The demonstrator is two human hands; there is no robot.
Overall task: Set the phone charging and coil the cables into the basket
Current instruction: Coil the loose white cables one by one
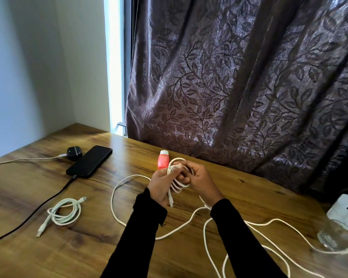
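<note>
Far left: a phone [89, 161] lies flat on the worktop [109, 227] with a dark cable [38, 207] plugged into its near end. Beside it rests a coiled white cable [63, 214]. Centre: the left hand [161, 186] grips several loops of a long white cable [178, 184]; the right hand [199, 177] pinches the same loops. The cable's slack trails rightward across the worktop. Likely light, limp and springy; best held where the loops cross, lest they unwind. No basket can be identified with certainty.
</note>
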